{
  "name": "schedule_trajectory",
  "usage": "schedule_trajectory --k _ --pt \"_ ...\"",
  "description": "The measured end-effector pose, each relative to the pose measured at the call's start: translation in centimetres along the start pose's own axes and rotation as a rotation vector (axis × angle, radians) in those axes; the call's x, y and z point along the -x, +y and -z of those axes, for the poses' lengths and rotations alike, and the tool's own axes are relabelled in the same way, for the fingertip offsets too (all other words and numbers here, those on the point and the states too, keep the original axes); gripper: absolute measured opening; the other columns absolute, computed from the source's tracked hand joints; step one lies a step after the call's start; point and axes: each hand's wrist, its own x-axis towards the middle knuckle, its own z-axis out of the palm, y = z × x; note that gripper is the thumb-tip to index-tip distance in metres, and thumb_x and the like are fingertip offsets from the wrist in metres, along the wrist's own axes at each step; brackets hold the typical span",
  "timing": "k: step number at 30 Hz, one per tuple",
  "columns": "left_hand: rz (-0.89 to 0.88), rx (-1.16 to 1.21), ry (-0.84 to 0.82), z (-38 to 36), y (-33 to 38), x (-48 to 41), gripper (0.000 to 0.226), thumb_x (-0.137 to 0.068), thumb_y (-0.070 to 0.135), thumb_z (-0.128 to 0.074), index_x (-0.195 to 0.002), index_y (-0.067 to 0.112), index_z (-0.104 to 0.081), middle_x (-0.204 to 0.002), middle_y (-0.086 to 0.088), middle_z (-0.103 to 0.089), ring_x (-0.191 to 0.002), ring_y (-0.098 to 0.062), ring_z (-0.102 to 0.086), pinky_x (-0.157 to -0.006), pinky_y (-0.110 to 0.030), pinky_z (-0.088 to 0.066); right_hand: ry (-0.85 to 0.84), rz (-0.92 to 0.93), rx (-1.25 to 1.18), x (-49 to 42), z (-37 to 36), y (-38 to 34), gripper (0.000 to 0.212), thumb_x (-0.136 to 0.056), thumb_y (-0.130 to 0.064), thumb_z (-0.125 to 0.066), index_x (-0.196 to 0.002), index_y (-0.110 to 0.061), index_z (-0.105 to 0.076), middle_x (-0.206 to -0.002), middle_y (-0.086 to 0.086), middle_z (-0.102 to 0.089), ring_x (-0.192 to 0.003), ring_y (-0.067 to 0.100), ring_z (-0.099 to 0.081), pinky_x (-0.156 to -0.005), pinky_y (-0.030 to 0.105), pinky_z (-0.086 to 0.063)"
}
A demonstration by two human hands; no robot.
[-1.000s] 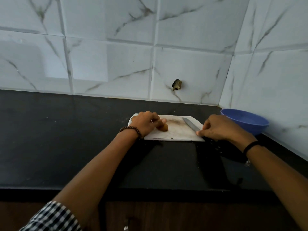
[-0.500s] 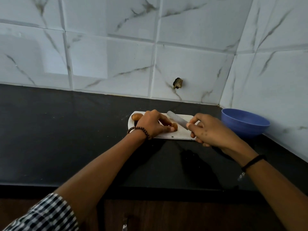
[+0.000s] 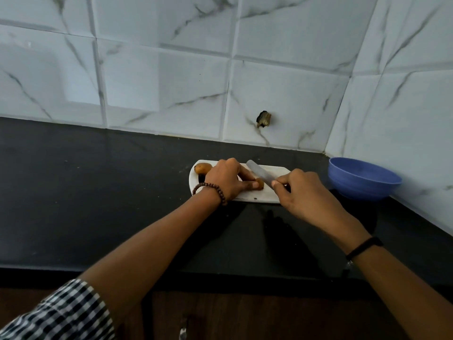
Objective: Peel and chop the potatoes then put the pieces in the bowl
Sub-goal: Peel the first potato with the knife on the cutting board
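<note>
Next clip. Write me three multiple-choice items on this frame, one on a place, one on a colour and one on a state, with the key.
1. Where does the bowl stand?
A) right of the cutting board
B) left of it
C) on it

2. What colour is the bowl?
A) red
B) blue
C) white

3. What does the right hand hold?
A) nothing
B) a spoon
C) the knife

Key:
1 A: it sits on the counter past the board's right end.
2 B: its wall and inside are blue.
3 C: its fingers curl round the handle, with the blade over the potato that the left hand pinches.
</note>
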Motion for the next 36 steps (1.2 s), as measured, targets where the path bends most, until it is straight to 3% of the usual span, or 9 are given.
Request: schedule_trajectory --k 3,9,16,20,25,29,32,34,36 --pt "-0.02 -0.03 0.019 -0.3 0.2 -0.1 0.024 -0.079 0.045 -0.073 -0.095 0.028 -0.079 -0.077 0.015 -0.061 -0.07 -0.002 -0.05 -0.072 -0.021 -0.041 0.002 0.028 0.048 -1.0 -0.6 0.0 0.031 -0.102 -0.031 -0.048 -0.101 -0.009 -0.071 -0.082 0.008 -0.062 -0.069 0.021 -0.063 -0.059 0.031 -0.048" --pt "-0.032 -0.028 0.03 -0.4 0.4 -0.1 0.023 -0.08 0.039 -0.074 -0.096 0.022 -0.078 -0.09 0.005 -0.073 -0.076 -0.003 -0.054 -0.082 -0.025 -0.05 0.017 0.027 0.097 -2.7 -0.7 -0.8 0.029 -0.1 -0.027 -0.05 -0.087 -0.005 -0.062 -0.067 0.004 -0.048 -0.054 0.017 -0.048 -0.046 0.026 -0.028" --pt "-0.003 -0.015 0.04 -0.6 0.5 -0.1 0.02 -0.077 0.037 -0.078 -0.09 0.021 -0.079 -0.085 0.003 -0.075 -0.082 -0.009 -0.066 -0.086 -0.032 -0.055 -0.001 0.024 0.098 -1.1 -0.6 -1.2 0.028 -0.101 -0.023 -0.05 -0.092 -0.001 -0.066 -0.079 0.01 -0.057 -0.064 0.021 -0.055 -0.053 0.028 -0.038" --pt "-0.017 -0.009 0.046 -0.5 0.5 0.0 0.016 -0.08 0.031 -0.076 -0.092 0.021 -0.079 -0.087 0.003 -0.075 -0.081 -0.007 -0.064 -0.083 -0.025 -0.053 -0.044 0.023 0.097 0.6 -0.9 -1.0 0.03 -0.103 -0.028 -0.047 -0.102 -0.004 -0.066 -0.09 0.011 -0.058 -0.07 0.021 -0.056 -0.062 0.031 -0.042" --pt "-0.029 0.001 0.055 -0.2 0.6 0.4 0.016 -0.081 0.029 -0.075 -0.093 0.02 -0.079 -0.084 0.002 -0.074 -0.078 -0.006 -0.06 -0.076 -0.021 -0.047 -0.051 0.015 0.124 1.9 -0.2 -1.2 0.028 -0.103 -0.026 -0.048 -0.099 -0.004 -0.064 -0.084 0.009 -0.054 -0.062 0.015 -0.051 -0.054 0.025 -0.037" --pt "-0.04 -0.013 0.046 -0.3 0.4 0.3 0.017 -0.083 0.031 -0.073 -0.093 0.019 -0.078 -0.087 0.001 -0.073 -0.078 -0.007 -0.059 -0.077 -0.024 -0.05 -0.123 -0.014 0.149 3.3 1.3 -1.3 0.03 -0.103 -0.029 -0.048 -0.1 -0.005 -0.066 -0.091 0.012 -0.062 -0.076 0.023 -0.063 -0.065 0.033 -0.051" --pt "-0.026 -0.015 0.012 -0.4 0.4 0.2 0.024 -0.084 0.035 -0.071 -0.101 0.018 -0.074 -0.091 0.002 -0.072 -0.085 -0.01 -0.062 -0.085 -0.03 -0.052 -0.183 -0.03 0.111 4.5 3.3 -1.2 0.03 -0.103 -0.031 -0.049 -0.096 -0.009 -0.068 -0.081 0.008 -0.065 -0.063 0.018 -0.065 -0.057 0.029 -0.055" --pt "-0.009 -0.019 -0.012 -0.5 0.4 0.2 0.033 -0.086 0.039 -0.068 -0.113 0.02 -0.069 -0.093 0.002 -0.072 -0.094 -0.014 -0.063 -0.089 -0.035 -0.052 -0.236 -0.046 0.089 5.1 4.7 -1.1 0.029 -0.103 -0.031 -0.049 -0.093 -0.013 -0.069 -0.07 0.005 -0.065 -0.05 0.013 -0.061 -0.044 0.021 -0.047" --pt "-0.023 -0.041 -0.038 -0.6 0.5 0.2 0.034 -0.087 0.04 -0.066 -0.117 0.025 -0.068 -0.096 0.002 -0.072 -0.101 -0.016 -0.061 -0.091 -0.039 -0.052 -0.272 -0.061 0.047 5.2 5.9 -1.0 0.03 -0.103 -0.031 -0.05 -0.088 -0.014 -0.07 -0.06 0.003 -0.063 -0.044 0.012 -0.056 -0.043 0.021 -0.042"
